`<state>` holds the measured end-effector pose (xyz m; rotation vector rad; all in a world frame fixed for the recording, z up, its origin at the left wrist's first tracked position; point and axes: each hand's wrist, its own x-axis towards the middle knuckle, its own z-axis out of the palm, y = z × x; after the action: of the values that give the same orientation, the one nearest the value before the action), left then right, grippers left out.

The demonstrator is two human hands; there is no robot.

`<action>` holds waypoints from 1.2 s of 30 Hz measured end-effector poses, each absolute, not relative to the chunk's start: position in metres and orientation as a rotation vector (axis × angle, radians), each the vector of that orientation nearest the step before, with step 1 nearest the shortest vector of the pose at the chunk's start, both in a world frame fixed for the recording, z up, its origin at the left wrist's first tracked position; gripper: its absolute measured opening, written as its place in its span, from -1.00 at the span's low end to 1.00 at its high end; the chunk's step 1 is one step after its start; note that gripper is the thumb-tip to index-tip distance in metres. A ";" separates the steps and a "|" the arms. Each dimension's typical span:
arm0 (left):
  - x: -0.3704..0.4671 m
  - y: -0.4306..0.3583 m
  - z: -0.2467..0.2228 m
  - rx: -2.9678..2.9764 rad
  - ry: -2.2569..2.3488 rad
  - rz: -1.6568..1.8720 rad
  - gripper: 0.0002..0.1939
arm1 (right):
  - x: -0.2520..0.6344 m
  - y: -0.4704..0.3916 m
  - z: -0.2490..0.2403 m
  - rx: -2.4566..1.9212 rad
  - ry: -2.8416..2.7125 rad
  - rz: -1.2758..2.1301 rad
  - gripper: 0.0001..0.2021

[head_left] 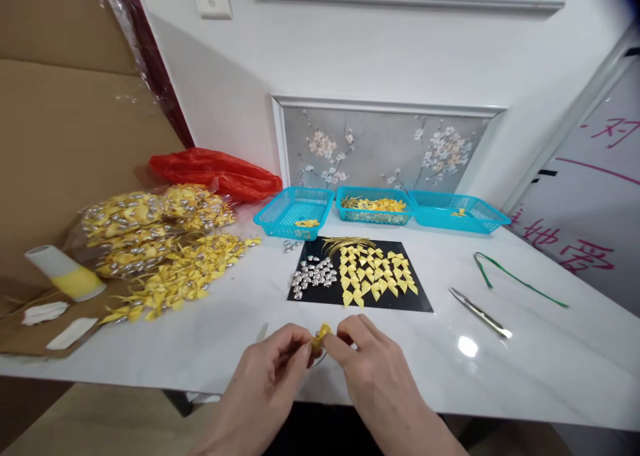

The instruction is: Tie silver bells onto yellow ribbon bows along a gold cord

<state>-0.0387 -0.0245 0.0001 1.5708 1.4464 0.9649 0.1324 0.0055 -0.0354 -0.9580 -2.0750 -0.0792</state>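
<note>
Close to the table's front edge, my left hand (273, 376) and my right hand (375, 369) pinch a small yellow petal piece (320, 336) between them. Its lower part is covered by my fingers, and a thin dark line shows just beneath it. Just beyond my hands lies a black mat (320, 298). Rows of folded yellow petals (375, 273) cover its right part, silvery beads (314, 276) lie in a loose cluster on its left, and a bundle of thin gold wires (350, 244) rests along its far edge.
Three blue baskets (295, 203) stand along the wall. At the left are a heap of finished yellow pieces (175, 283), filled plastic bags (150, 223), a red bag (215, 173) and a tube (67, 276). To the right lie tweezers (480, 313) and a green ribbon (520, 283).
</note>
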 end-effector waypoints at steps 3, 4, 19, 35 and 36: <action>-0.039 -0.023 -0.001 1.566 1.417 0.976 -0.74 | 0.134 0.006 -0.034 -0.941 -2.076 -0.023 -0.71; -0.038 -0.023 -0.001 1.566 1.411 0.976 -0.74 | 0.135 0.006 -0.033 -0.936 -2.082 0.002 -0.70; -0.034 -0.023 0.011 1.510 1.385 0.989 -0.72 | 0.140 0.002 -0.033 -0.903 -2.044 0.102 -0.73; -0.030 -0.017 -0.010 1.840 1.417 1.057 -0.74 | 0.128 0.004 -0.028 -0.945 -1.717 0.711 -0.72; -0.030 -0.016 -0.009 1.866 1.413 1.072 -0.74 | 0.129 0.004 -0.027 -0.938 -1.714 0.728 -0.70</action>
<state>-0.0296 -0.0163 -0.0088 1.8657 1.4129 1.0716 0.1287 0.0044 -0.0267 -0.9382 -1.7139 0.7277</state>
